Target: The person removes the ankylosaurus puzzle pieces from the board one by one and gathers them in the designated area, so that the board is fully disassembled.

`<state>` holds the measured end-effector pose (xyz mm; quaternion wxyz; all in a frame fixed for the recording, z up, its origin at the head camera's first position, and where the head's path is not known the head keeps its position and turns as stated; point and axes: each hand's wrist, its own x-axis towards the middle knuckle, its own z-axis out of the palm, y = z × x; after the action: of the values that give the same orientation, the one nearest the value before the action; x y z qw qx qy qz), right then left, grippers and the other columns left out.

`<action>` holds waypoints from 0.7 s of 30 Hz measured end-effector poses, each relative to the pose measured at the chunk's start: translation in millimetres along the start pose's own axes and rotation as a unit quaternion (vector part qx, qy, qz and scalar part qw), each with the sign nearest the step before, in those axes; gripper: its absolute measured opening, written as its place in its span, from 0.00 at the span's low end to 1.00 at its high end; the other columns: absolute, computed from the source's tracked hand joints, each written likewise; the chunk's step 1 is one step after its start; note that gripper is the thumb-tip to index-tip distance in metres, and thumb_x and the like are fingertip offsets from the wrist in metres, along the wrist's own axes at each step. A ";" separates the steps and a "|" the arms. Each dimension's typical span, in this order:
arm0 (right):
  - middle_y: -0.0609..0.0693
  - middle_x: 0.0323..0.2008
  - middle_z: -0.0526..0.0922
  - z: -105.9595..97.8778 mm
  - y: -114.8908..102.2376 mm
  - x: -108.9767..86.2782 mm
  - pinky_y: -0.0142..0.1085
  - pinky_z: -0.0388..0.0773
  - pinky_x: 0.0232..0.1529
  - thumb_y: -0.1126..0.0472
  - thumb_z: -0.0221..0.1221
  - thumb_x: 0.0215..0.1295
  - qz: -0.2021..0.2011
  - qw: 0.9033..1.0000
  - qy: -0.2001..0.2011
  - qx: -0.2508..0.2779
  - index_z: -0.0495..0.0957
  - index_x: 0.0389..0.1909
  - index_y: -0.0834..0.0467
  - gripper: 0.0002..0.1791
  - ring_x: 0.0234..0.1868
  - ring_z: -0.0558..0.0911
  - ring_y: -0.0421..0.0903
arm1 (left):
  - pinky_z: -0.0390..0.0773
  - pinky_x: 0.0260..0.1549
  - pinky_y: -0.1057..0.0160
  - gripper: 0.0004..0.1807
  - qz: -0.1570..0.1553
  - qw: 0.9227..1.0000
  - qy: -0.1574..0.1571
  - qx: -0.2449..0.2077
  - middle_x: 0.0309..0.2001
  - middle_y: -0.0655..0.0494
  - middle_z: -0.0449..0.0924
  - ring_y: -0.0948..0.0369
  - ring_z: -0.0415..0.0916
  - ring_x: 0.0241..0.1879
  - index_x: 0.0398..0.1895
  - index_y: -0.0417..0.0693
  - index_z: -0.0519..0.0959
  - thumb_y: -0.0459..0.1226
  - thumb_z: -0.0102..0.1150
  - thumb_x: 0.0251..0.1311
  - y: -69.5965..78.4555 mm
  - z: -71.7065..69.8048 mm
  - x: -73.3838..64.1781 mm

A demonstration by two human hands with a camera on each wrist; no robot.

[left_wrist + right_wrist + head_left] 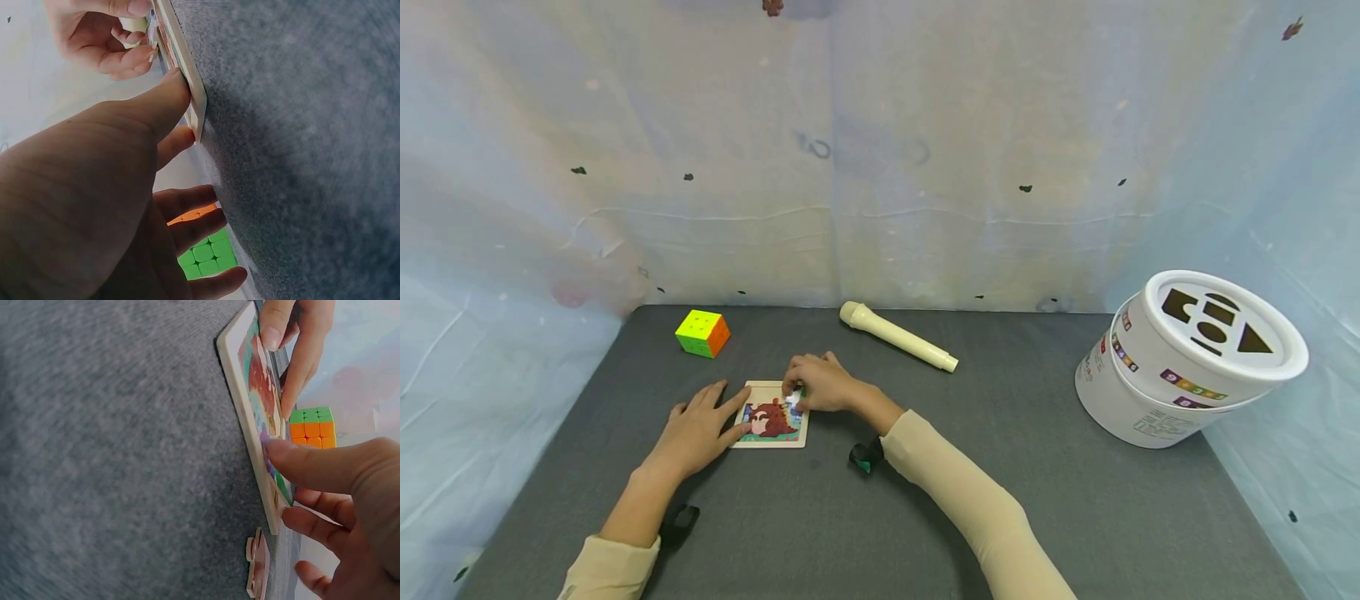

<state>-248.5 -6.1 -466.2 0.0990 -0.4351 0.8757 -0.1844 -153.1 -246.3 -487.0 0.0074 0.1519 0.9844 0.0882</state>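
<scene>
A grey bench (pixel 1112 517) spread beneath everything. At its two o'clock stood a white bucket (pixel 1180 367), its lid cut with shaped holes. A cream baton (pixel 898 336) slanted near the twelve o'clock edge. The left hand (pixel 696 429), fingers spread, touched the nine o'clock side of a framed puzzle (pixel 771 444) lying flat at the bench's ten o'clock. At the puzzle's one o'clock corner, the right hand (pixel 823 385) pinched a small piece (pixel 794 397). Toward the puzzle's eleven o'clock sat a yellow, green and orange cube (pixel 702 333). A loose notched piece (pixel 261 569) lay at six o'clock in the right wrist view.
</scene>
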 end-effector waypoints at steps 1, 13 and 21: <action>0.41 0.46 0.79 0.0 0.1 0.1 0.39 0.60 0.50 0.57 0.71 0.60 -0.001 1.000 0.003 0.000 0.84 0.45 0.49 0.12 0.45 0.74 0.37 | 0.60 0.54 0.25 0.36 0.000 1.000 0.000 0.000 0.69 0.29 0.59 0.33 0.58 0.68 0.75 0.47 0.65 0.52 0.58 0.68 0.2 -0.2 0.0; 0.53 0.46 0.82 -2.3 4.8 -4.0 0.28 0.73 0.42 0.72 0.61 0.67 -0.029 0.991 0.025 0.129 0.82 0.52 0.62 0.14 0.41 0.77 0.43 | 0.60 0.55 0.25 0.36 -0.002 1.000 0.001 -0.003 0.69 0.28 0.59 0.33 0.57 0.68 0.75 0.46 0.64 0.52 0.57 0.69 1.6 -1.6 -0.3; 0.57 0.52 0.83 -9.3 15.7 -16.9 0.29 0.77 0.46 0.73 0.59 0.69 -0.047 0.961 0.059 0.266 0.81 0.55 0.67 0.15 0.48 0.82 0.44 | 0.59 0.55 0.25 0.36 -0.005 1.000 -0.007 -0.001 0.70 0.28 0.58 0.33 0.56 0.68 0.75 0.47 0.64 0.53 0.57 0.69 0.2 -0.6 1.2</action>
<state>-252.8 18.2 -463.9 0.1503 -0.4218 0.7780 -0.4406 -154.2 -245.9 -486.4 0.0152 0.1475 0.9850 0.0885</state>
